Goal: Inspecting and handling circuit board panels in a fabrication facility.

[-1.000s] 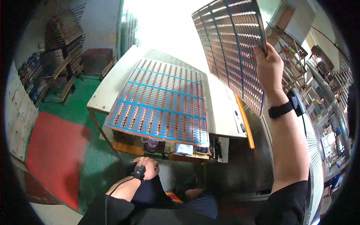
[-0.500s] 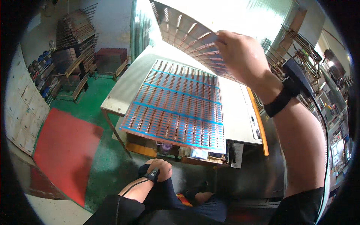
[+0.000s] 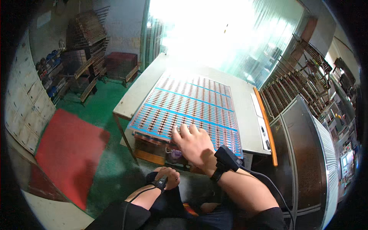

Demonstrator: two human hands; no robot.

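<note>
A thin rectangular panel (image 3: 191, 103) with rows of small copper-coloured shapes and blue stripes lies flat on the white table (image 3: 147, 76), with other sheet edges showing under its near side. Over the panel's near edge is my right hand (image 3: 195, 143), fingers stretched forward and apart, the tips on or just above the surface. Whether the thumb touches the edge cannot be made out. My left hand (image 3: 168, 177) rests on my leg, fingers curled in, with nothing seen in it. Each wrist wears a black strap with a small device and a cable.
An orange-edged strip (image 3: 265, 126) runs along the table's right side, beside a pen and papers. A dark cabinet (image 3: 285, 153) stands to the right, with racks (image 3: 287, 88) behind. A red mat (image 3: 73, 149) covers part of the green floor.
My right hand has let go of the patterned sheet it held up at the back of the table. It has come down and toward me, to the panel's near edge. My left hand stays put.
</note>
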